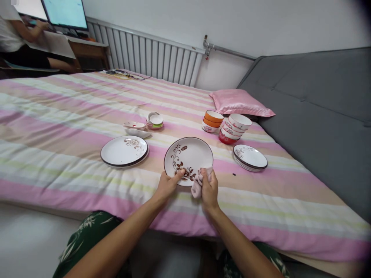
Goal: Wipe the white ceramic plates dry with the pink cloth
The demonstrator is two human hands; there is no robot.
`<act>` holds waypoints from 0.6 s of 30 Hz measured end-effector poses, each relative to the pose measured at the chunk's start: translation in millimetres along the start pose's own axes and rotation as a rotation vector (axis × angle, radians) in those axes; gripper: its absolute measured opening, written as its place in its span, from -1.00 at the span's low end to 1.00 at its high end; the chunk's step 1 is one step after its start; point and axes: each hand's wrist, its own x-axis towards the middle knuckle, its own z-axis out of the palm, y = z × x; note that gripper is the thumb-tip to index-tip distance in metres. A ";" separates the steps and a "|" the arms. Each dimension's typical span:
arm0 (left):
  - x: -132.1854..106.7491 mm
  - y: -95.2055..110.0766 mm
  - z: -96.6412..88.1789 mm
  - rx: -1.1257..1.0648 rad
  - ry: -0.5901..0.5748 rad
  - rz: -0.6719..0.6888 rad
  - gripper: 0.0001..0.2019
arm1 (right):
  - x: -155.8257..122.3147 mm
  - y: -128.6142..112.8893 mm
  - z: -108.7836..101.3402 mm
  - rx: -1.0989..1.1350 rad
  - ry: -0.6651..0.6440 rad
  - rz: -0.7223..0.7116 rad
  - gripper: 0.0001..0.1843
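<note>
A white plate (194, 154) with a dark rim and brown flower pattern is held up over the bed, tilted toward me. My left hand (169, 185) grips its lower left edge, thumb on the face and fingers hidden behind. At the lower right edge, my right hand (209, 187) is closed on a crumpled pale cloth (197, 186), which it presses against the plate. Left of the held plate lies a stack of larger plates (123, 150) with the same pattern. Over on the right rests a stack of smaller plates (251, 157).
Stacked orange bowls (213, 119) and white and red bowls (236, 125) stand behind on the right. Small dishes (155, 120) and boat-shaped dishes (136, 129) sit at back left. A pink pillow (240, 102) lies by the grey headboard (313, 88). Another person (20, 38) sits at a desk.
</note>
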 end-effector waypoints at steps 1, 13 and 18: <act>-0.8 -1.1 0.6 -0.001 0.012 0.002 -0.59 | -2.7 0.0 1.1 0.009 -0.005 0.014 -0.75; -11.8 5.1 8.0 0.011 -0.128 -0.045 -0.56 | 0.2 -4.4 -6.6 0.151 -0.015 0.101 -0.77; -6.1 20.9 -5.6 -0.075 -0.262 -0.127 -0.59 | 22.7 -16.8 -24.9 0.171 -0.167 0.196 -0.78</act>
